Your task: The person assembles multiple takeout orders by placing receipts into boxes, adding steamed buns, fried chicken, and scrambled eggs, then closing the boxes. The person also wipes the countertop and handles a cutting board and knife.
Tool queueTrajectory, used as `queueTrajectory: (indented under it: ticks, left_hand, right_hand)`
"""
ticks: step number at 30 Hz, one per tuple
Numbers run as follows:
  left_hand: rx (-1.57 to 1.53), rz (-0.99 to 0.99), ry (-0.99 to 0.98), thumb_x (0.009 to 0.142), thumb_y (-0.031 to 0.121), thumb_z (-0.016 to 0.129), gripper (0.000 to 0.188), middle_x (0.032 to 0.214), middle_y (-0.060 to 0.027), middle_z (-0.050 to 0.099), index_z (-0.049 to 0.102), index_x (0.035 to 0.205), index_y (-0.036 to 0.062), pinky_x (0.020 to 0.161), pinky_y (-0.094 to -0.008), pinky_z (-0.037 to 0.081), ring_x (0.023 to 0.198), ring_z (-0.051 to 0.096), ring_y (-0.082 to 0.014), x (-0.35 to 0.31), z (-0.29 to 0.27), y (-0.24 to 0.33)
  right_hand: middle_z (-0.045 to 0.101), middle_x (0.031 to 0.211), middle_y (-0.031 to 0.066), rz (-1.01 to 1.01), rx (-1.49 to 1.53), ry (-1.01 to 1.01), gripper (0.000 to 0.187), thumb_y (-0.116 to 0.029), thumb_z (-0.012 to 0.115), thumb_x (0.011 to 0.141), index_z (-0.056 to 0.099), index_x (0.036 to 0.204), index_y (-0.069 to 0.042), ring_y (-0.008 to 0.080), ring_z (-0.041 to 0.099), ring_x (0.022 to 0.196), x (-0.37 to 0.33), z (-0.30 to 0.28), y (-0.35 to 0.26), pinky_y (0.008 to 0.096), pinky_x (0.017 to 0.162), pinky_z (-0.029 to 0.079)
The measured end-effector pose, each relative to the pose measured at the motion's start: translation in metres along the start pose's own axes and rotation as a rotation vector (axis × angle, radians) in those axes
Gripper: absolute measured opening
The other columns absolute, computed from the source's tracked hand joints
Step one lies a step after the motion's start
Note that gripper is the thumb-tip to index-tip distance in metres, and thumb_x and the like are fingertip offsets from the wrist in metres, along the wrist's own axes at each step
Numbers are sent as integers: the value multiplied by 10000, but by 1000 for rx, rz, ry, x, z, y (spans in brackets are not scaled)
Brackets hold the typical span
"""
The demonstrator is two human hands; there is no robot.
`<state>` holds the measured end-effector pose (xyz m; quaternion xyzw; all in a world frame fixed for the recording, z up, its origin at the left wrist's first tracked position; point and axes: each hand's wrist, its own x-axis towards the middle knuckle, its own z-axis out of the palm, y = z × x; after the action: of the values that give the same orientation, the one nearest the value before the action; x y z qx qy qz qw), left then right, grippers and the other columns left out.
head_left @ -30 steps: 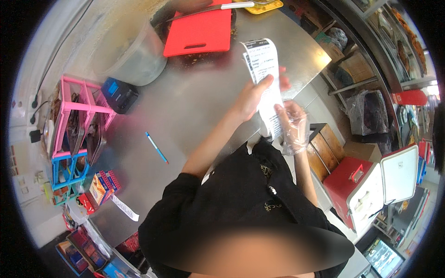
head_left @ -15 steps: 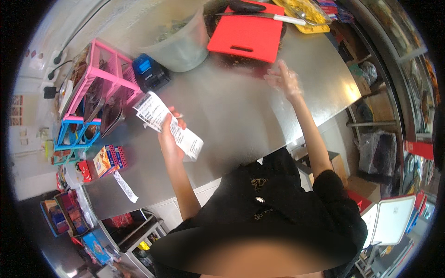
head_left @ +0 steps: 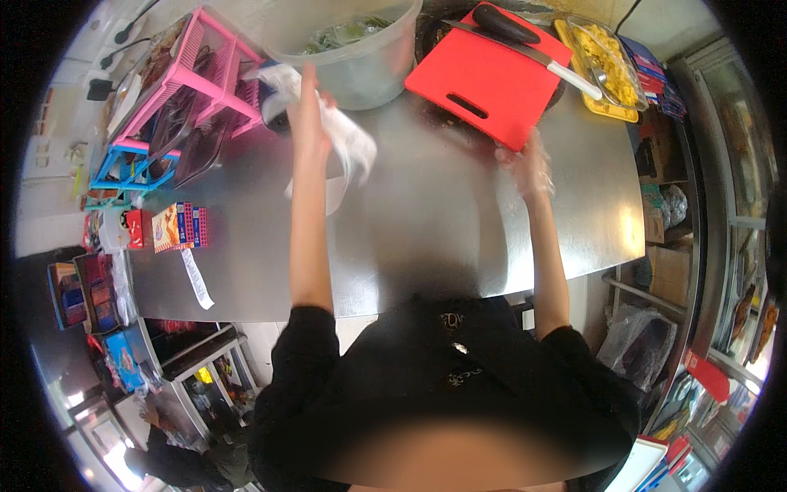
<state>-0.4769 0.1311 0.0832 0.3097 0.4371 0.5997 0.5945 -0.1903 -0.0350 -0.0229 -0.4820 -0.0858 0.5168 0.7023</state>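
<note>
My left hand point(head_left: 310, 123) is closed around long white paper slips point(head_left: 348, 139). They are blurred, with one end hanging loose over the metal table. In a clear plastic glove, my right hand point(head_left: 531, 168) grips the near corner of a red cutting board point(head_left: 484, 78), its fingers partly hidden. A white-handled knife point(head_left: 525, 56) and a dark elongated object point(head_left: 504, 23) lie across the board's far side. Beneath the board shows a dark round pan point(head_left: 422, 45). A large translucent bucket point(head_left: 369, 78) with green leafy contents stands between my hands, farther back.
Yellow food in a clear container sits on a yellow tray point(head_left: 620, 113) at the far right. Left of me stand a pink plastic rack point(head_left: 188, 78), small printed boxes point(head_left: 176, 225) and another paper strip point(head_left: 197, 279). Another person point(head_left: 188, 459) is at the lower left.
My right hand, open and apart from the board before, has come to its near corner. My left hand has carried the slips forward toward the bucket. The whole view has shifted.
</note>
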Motion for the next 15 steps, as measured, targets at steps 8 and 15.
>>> queueTrajectory:
  ticks: [8, 15]
  left_hand:
    - [80, 402, 231, 678, 28, 622, 328, 775, -17, 520, 503, 981, -5, 520, -264, 391, 609, 488, -118, 49, 6, -9]
    - [252, 273, 400, 701, 59, 559, 106, 725, -21, 490, 572, 784, -6, 526, -276, 366, 599, 442, -120, -33, -63, 11]
  right_hand:
    - [618, 935, 173, -115, -386, 214, 536, -454, 438, 931, 493, 1169, 23, 206, 616, 681, -63, -57, -14, 300, 535, 500]
    - [614, 997, 146, -408, -986, 161, 330, -290, 478, 935, 542, 1106, -15, 245, 595, 885, -111, -31, 28, 378, 741, 485]
